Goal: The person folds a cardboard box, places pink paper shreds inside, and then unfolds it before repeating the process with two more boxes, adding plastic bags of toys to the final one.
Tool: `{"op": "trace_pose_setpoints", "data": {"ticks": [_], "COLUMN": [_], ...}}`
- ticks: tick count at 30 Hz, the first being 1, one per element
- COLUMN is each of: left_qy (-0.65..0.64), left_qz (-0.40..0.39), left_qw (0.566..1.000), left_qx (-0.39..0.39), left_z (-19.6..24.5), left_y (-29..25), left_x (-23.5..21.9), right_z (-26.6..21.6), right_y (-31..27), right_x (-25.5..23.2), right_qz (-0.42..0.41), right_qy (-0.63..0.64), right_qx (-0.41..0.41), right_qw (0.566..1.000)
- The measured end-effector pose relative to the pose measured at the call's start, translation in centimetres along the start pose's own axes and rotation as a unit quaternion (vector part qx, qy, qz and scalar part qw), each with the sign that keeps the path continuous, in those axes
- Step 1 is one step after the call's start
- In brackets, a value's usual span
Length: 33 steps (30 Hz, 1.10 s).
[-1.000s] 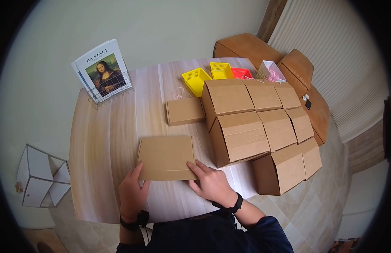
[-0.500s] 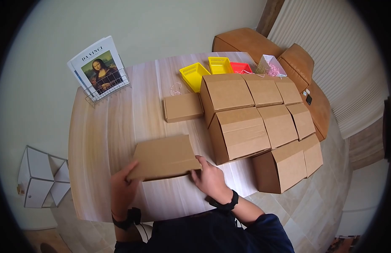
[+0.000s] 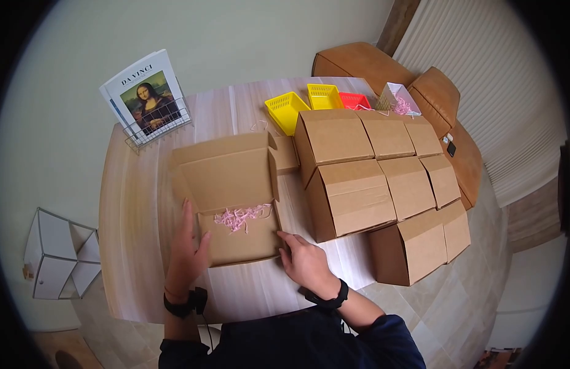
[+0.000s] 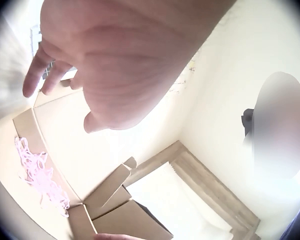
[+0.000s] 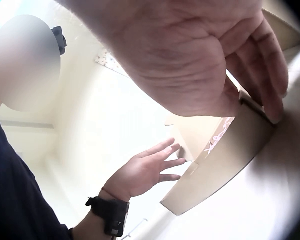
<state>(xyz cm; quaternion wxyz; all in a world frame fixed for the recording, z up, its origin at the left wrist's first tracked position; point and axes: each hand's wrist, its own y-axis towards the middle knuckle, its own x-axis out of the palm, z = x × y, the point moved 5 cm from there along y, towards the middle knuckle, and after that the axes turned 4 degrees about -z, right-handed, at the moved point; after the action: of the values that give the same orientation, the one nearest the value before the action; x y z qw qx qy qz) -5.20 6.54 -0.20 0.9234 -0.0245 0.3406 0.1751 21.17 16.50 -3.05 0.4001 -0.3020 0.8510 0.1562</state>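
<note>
Now that the box (image 3: 236, 249) has opened, pink shreds (image 3: 238, 218) show.

Boxes (image 3: 226, 178) and baskets (image 3: 287, 113) on table (image 3: 134, 246)

Left grip (image 3: 188, 255): fingers straight, thumb apart. Right grip (image 3: 304, 261): fingers bent, pinching. Forearms (image 3: 362, 310) stretched forward.

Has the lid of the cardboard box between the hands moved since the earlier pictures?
Yes. The lid has swung up and backward, toward the closed cardboard box behind it, now partly hiding that box in the head view.
</note>
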Motion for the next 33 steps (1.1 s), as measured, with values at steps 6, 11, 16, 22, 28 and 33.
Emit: {"op": "trace_pose_setpoints", "data": {"ticks": [6,11,16,22,28,33], "left_qy": [0.11,0.136,0.219,0.077,0.191,0.263], "left_qz": [-0.031,-0.038,-0.027,-0.158,-0.232,-0.196], "left_qw": [0.993,0.99,0.974,0.984,0.953,0.943], "left_qx": [0.008,0.009,0.058,0.004,-0.037,0.057], "left_z": [-1.2,-2.4,0.0,2.5,2.6,1.7], "left_y": [-0.1,-0.1,-0.2,1.4,3.8,4.0], "left_x": [0.6,1.0,-0.1,0.7,3.3,4.3], "right_z": [0.1,-0.2,-1.3,-3.6,-4.1,-3.9], "right_y": [-0.1,0.2,1.0,3.6,7.4,8.4], "right_x": [0.1,-0.2,-2.4,-1.7,2.9,4.1], "right_qz": [0.023,-0.007,0.068,0.035,-0.103,-0.085], "right_qy": [0.005,-0.004,-0.035,0.04,-0.006,-0.054], "right_qx": [-0.017,0.002,-0.063,-0.078,0.035,0.013], "right_qw": [1.0,1.0,0.995,0.995,0.994,0.995]}}
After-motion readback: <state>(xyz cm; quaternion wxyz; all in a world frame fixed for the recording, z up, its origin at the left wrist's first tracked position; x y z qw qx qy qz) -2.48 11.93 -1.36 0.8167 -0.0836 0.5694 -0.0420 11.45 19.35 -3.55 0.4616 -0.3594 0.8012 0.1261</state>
